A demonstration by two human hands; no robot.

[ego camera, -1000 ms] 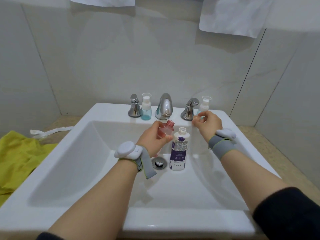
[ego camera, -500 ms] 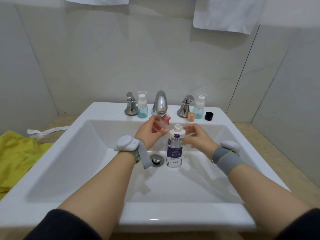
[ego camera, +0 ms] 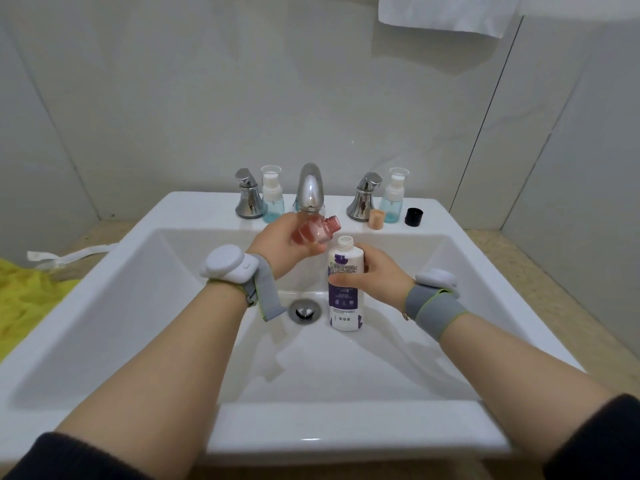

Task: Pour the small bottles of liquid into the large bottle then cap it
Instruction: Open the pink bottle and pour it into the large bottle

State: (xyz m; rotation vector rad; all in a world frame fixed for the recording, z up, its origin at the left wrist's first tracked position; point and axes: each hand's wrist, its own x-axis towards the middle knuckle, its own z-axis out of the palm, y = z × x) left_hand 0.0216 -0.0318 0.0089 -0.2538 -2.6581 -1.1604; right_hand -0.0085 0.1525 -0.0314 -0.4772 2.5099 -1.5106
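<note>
**Uncapped pink bottle held tilted beside the open neck of the large bottle**

Centre of frame: the left hand grips a small pink bottle, fingers curled round its body, its uncapped neck tilted toward the right and lying just above and left of the mouth of the large white bottle. The large bottle, with a purple label and no cap, stands upright in the basin of the white sink, just right of the drain. The right hand holds it at mid-height, fingers wrapped round the label.

Upper centre, on the sink's back ledge: a chrome faucet between two handles, a blue spray bottle at left, a second blue spray bottle at right, and beside the latter a tan cap and a black cap. A yellow cloth lies at the left edge.
</note>
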